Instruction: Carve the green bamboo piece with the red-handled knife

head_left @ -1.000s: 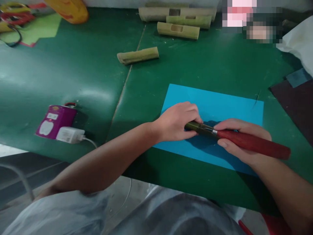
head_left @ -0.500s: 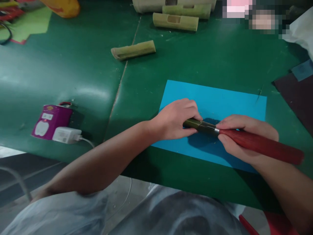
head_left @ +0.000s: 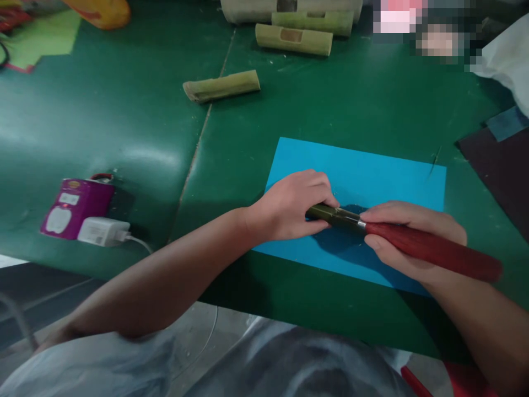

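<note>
My left hand [head_left: 296, 207] is closed around a short dark green bamboo piece [head_left: 330, 214] that lies on a blue sheet [head_left: 372, 171]. My right hand [head_left: 407, 237] grips a tool with a long red wooden handle [head_left: 438, 251]. A metal ferrule joins the handle to the end that meets the bamboo piece. Both hands rest over the blue sheet near the table's front edge. The tool's tip is hidden against the bamboo.
The green table [head_left: 124, 127] carries a loose bamboo section [head_left: 222, 86], more cut bamboo [head_left: 294, 39] at the back, a purple box [head_left: 71, 207] with a white charger [head_left: 101, 231] at the left, a dark mat [head_left: 500, 171] at the right and a yellow object [head_left: 101, 12] far left.
The hands stay on the bamboo piece and the tool with almost no shift. The view has drifted slightly, so things on the table sit a little further left than one second ago.
</note>
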A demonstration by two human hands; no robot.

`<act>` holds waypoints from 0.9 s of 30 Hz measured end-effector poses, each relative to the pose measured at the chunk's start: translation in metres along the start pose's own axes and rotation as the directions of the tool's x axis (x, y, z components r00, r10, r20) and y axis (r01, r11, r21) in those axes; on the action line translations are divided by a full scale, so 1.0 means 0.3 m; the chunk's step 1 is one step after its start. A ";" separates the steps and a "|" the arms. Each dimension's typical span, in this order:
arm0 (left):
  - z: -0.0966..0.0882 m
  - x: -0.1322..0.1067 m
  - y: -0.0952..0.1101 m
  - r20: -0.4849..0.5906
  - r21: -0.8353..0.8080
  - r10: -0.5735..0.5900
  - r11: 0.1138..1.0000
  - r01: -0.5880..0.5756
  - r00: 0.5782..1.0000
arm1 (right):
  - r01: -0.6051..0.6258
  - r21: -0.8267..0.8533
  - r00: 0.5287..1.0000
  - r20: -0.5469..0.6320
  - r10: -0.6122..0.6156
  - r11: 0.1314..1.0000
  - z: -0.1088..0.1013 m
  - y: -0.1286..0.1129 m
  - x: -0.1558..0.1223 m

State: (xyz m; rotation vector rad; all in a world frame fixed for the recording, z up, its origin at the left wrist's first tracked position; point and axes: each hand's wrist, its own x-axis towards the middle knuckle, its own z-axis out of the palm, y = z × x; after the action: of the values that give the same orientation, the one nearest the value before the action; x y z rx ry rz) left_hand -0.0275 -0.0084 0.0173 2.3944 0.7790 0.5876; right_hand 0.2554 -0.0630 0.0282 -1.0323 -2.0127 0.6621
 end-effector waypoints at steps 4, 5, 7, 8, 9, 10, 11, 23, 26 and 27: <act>-0.004 0.000 0.007 0.007 0.010 0.001 1.000 -0.001 1.000 | 0.007 0.018 1.000 0.023 -0.008 1.000 -0.002 -0.005 0.005; -0.003 0.001 0.007 0.006 0.010 0.003 1.000 -0.003 1.000 | 0.010 0.022 1.000 0.021 -0.010 1.000 -0.001 -0.006 0.006; -0.002 0.000 0.005 -0.005 0.011 0.010 1.000 -0.010 1.000 | 0.012 0.023 1.000 0.009 -0.012 1.000 0.001 -0.009 0.007; -0.001 0.000 0.004 -0.010 0.012 0.016 1.000 -0.016 1.000 | 0.012 0.022 1.000 0.006 -0.012 1.000 0.002 -0.011 0.009; -0.001 -0.001 0.002 -0.016 0.012 0.024 1.000 -0.024 1.000 | 0.016 0.021 1.000 0.004 -0.017 1.000 0.004 -0.014 0.012; -0.001 -0.001 0.001 -0.023 0.010 0.034 0.999 -0.033 0.999 | 0.023 0.022 1.000 0.003 -0.023 0.999 0.006 -0.016 0.015; -0.001 -0.002 0.000 -0.029 0.006 0.041 0.999 -0.041 0.999 | 0.032 0.023 0.999 -0.006 -0.032 0.999 0.008 -0.019 0.019; -0.001 -0.006 0.000 -0.020 -0.009 0.026 1.000 -0.026 0.999 | 0.005 0.009 0.997 -0.076 -0.005 1.000 0.002 -0.008 0.000; -0.002 -0.005 0.002 -0.020 -0.003 0.015 1.000 -0.015 1.000 | -0.010 0.014 1.000 -0.017 0.010 1.000 0.003 -0.001 -0.001; -0.002 -0.004 0.002 -0.018 -0.002 0.012 1.000 -0.013 1.000 | -0.015 0.018 1.000 -0.001 0.015 1.000 0.004 0.000 0.000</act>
State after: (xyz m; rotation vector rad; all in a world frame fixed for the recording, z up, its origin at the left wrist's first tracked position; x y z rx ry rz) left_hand -0.0285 -0.0095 0.0178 2.3970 0.7714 0.6158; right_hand 0.2543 -0.0630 0.0276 -1.0380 -1.9959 0.6861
